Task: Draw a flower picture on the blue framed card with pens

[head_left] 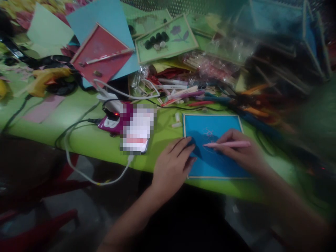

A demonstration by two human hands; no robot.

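My right hand [236,148] grips a pink pen [243,144], its tip touching a blue sheet [207,168] edged with thin pale sticks. A small flower [209,133] in light pink lines is drawn on the sheet, and more faint lines show beside and under the pen. My left hand [173,162] lies flat across the sheet's left edge, fingers stretched out and holding nothing. Part of the sheet's right side is hidden behind my right hand and wrist.
Left of my hands lie a charging phone [139,131] and a purple power strip [105,127]. A yellow glue gun [43,80] sits farther left. Behind are a red framed panel [105,52], a green framed panel [168,38], loose pens [181,92] and orange-handled scissors [256,89].
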